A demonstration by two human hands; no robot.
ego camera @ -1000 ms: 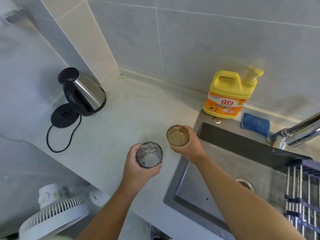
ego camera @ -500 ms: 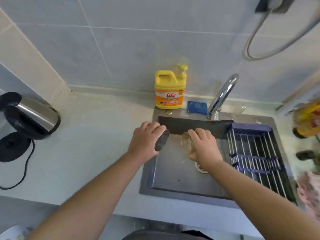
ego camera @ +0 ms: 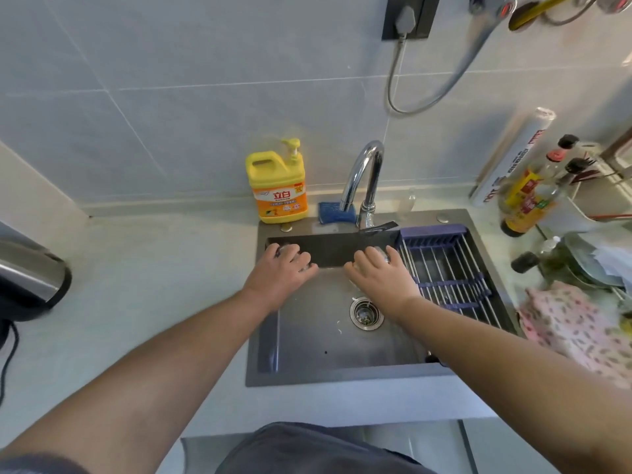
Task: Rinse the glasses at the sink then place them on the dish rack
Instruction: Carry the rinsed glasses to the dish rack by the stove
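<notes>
Both hands have gone from above the surface (ego camera: 154, 285) into the sink (ego camera: 307, 343), where the dish rack (ego camera: 451, 268) just right of the right hand (ego camera: 376, 280) bears no glass. The left hand (ego camera: 278, 273) grips one glass (ego camera: 286, 249), the right hand the other glass (ego camera: 382, 253); no water runs, so rinsing seems not begun.

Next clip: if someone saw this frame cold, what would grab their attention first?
The left hand and right hand stretch over the steel sink. Each grips a mostly hidden glass: the left glass is by the sink's back wall, and the right glass is next to the purple dish rack. Behind them, a bright yellow soap bottle stands left of the curved tap.
</notes>
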